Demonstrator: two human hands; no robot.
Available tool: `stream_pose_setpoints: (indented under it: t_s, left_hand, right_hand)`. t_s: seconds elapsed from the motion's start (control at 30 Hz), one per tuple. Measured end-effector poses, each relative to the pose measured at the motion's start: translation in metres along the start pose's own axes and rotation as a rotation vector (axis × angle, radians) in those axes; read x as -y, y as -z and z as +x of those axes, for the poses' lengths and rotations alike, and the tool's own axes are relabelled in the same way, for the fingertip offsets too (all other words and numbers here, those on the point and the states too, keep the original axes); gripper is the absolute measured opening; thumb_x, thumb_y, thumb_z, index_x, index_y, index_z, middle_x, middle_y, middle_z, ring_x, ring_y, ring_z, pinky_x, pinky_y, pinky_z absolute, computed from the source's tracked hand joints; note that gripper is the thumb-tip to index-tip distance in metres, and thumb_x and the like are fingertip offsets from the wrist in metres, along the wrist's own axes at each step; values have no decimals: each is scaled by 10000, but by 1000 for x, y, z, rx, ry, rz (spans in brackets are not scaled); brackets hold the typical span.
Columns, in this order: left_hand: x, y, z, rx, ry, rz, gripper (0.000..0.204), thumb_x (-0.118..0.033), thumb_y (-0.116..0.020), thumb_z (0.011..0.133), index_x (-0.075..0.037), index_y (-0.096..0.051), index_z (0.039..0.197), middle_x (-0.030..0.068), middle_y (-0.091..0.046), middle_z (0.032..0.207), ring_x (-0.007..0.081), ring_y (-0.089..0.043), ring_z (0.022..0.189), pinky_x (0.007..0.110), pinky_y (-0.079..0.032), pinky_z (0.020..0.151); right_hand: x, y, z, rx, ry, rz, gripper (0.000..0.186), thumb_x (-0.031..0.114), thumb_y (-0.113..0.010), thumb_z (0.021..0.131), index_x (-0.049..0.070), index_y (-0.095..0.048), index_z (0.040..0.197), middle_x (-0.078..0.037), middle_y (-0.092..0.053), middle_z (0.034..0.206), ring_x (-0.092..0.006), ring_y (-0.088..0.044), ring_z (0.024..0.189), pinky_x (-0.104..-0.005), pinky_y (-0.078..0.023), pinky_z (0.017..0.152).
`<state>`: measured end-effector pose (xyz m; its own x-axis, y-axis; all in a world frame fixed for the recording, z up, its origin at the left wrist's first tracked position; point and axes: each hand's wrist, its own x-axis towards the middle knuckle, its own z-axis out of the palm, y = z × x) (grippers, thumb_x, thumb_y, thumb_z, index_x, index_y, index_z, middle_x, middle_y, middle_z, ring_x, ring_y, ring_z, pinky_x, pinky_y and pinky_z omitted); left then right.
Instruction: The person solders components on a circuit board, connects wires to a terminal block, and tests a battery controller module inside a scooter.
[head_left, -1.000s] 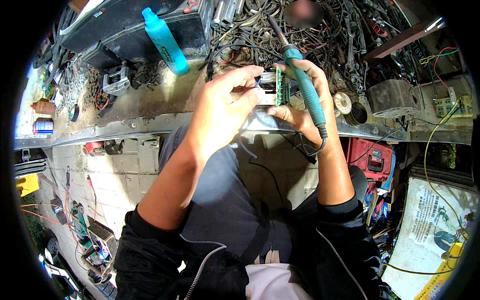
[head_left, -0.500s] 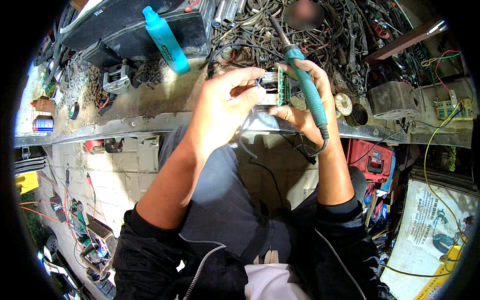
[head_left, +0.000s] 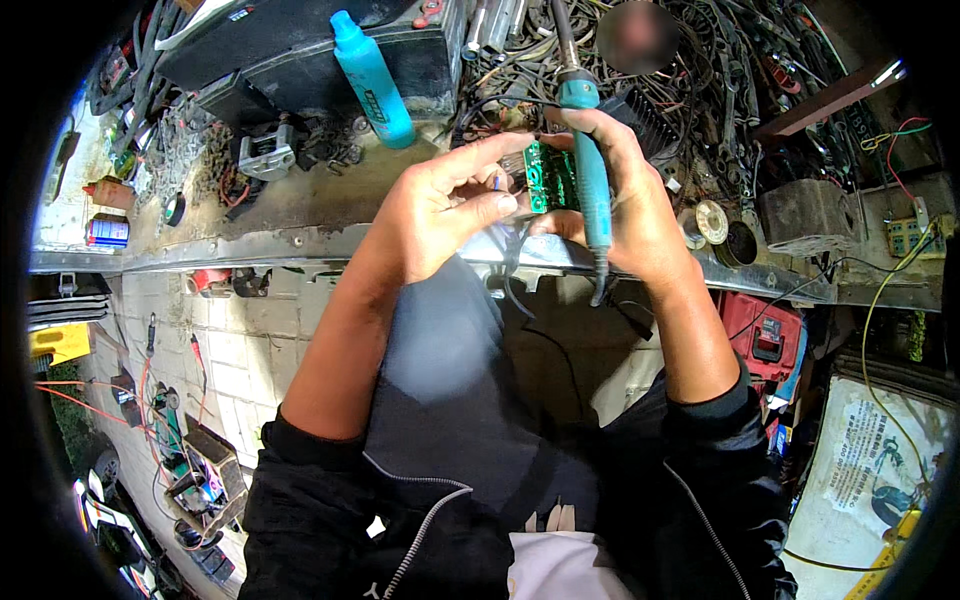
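Note:
A green circuit board (head_left: 537, 185) with metal parts on its left side is held up between my hands, over the bench's front edge. My left hand (head_left: 430, 210) is closed at its left side, thumb and fingers pinching a thin wire with a blue bit (head_left: 497, 183). My right hand (head_left: 640, 205) steadies the board with thumb and fingers. It also holds a teal-handled soldering iron (head_left: 590, 170), whose metal shaft points away from me, clear of the board. The fingertips behind the board are partly hidden. A grey cable (head_left: 513, 262) hangs below the left hand.
A blue bottle (head_left: 375, 85) stands on the bench beside a dark box (head_left: 300, 75). Tangled cables and tools fill the back. Solder-like spool (head_left: 711, 222) and a metal block (head_left: 808, 217) lie right. A red case (head_left: 765, 335) is below the bench; the metal edge (head_left: 330, 245) runs across.
The circuit board has turned so its green face shows more toward me. The soldering iron has swung to a more upright line. The whole view has shifted a little.

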<state>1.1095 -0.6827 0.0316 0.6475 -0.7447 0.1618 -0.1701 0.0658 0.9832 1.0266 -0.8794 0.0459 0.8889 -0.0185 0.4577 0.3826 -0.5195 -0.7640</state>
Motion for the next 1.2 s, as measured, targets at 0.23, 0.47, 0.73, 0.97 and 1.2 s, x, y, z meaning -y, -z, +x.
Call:
stream_pose_setpoints:
  t_s: [0.23,0.47,0.73,0.97,1.2]
  left_hand:
    - [-2,-7,-8,-240,11,69,437,28,-602,877,16,-509,1303,9,-561,936,86,-551,880,230,-456,808]
    - [-2,-14,-12,-308,169,111,243,26,-601,884,45,-579,1125,61,-632,933,111,-595,847,257,-489,754]
    - [-6,0,-23,-351,245,-85,205,-72,-608,909,70,-597,1057,64,-634,919,116,-591,805,267,-492,742]
    - [-36,1,-20,-248,492,-273,121,-146,-580,937,-48,-607,1003,-3,-581,891,93,-534,777,237,-441,704]
    - [-29,-3,-12,-265,382,-360,140,-77,-585,922,-47,-552,1054,27,-570,871,112,-537,671,239,-452,601]
  right_hand:
    - [6,-1,6,74,-1,-139,842,160,-871,575,81,-453,1303,-159,-564,1232,-326,-568,1142,-396,-474,948]
    - [6,-8,3,83,69,-151,825,132,-853,587,87,-457,1309,-153,-563,1227,-349,-545,1125,-412,-453,955]
    - [4,-6,-1,10,-8,-98,825,164,-864,589,78,-460,1302,-168,-566,1234,-343,-561,1142,-395,-462,957]
    - [11,12,-1,88,-35,-62,722,103,-825,650,84,-471,1279,-140,-563,1263,-316,-565,1150,-378,-456,960]
    - [6,29,-8,93,-40,11,745,34,-790,666,112,-420,1308,-141,-588,1197,-302,-601,1088,-364,-461,913]
